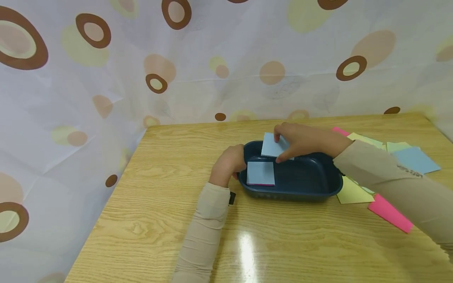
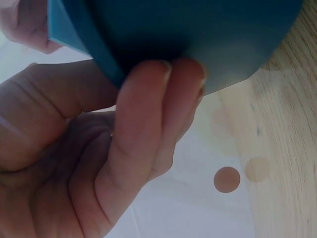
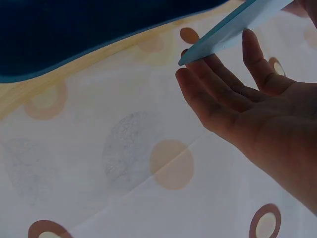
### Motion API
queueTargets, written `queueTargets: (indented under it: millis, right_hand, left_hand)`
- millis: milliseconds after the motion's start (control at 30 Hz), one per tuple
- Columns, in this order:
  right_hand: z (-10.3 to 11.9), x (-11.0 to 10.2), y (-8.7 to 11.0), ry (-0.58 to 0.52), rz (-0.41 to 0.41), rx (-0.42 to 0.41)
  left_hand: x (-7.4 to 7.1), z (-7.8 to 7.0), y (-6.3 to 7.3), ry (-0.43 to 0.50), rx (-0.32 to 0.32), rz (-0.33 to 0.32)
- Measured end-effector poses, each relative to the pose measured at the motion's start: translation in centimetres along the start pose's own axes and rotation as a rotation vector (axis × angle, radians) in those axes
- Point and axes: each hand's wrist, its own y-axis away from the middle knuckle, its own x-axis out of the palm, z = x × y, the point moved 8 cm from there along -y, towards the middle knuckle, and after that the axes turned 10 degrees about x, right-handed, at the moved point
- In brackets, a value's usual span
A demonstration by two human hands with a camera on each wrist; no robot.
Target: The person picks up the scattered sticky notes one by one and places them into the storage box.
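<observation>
A dark blue oval-cornered plastic container [image 1: 290, 193] stands on the wooden table. My left hand [image 1: 229, 162] grips its left end; the left wrist view shows fingers [image 2: 138, 119] against the outer wall and the thumb near the rim. Inside, at the left, lies a light blue sticky note pad [image 1: 260, 172] with a thin pink layer at its lower edge. Over the container's back rim, my right hand [image 1: 304, 139] pinches another light blue sticky note pad [image 1: 269, 147] between thumb and fingers. That held pad [image 3: 223, 37] appears tilted in the right wrist view.
Right of the container, partly under my right forearm, lie loose sticky notes: yellow [image 1: 354, 193], pink [image 1: 389, 212] and blue [image 1: 417, 160], with some pale green. A white patterned cloth [image 1: 247, 86] hangs behind the table [image 1: 159, 204].
</observation>
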Motion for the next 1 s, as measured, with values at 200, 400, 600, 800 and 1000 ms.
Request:
queueTargets:
  millis: [200, 400, 600, 800, 1000]
  right_hand:
    - [1.9, 3.8, -1.7, 0.105, 0.133, -0.010]
    - [2.6, 6.6, -3.1, 0.234, 0.183, 0.013]
    - [3.3, 8.1, -3.6, 0.253, 0.221, 0.026]
    - [3.4, 8.7, -3.9, 0.279, 0.219, 0.036]
    - [3.3, 9.2, -4.0, 0.286, 0.238, 0.066]
  left_hand:
    - [-0.1, 0.0, 0.0, -0.004, 0.015, -0.004]
    - [-0.2, 0.0, 0.0, 0.001, 0.020, 0.003]
    - [-0.2, 0.0, 0.0, -0.022, 0.019, 0.004]
    - [-0.2, 0.1, -0.1, -0.034, 0.014, -0.006]
    - [-0.1, 0.1, -0.1, -0.026, 0.019, -0.002]
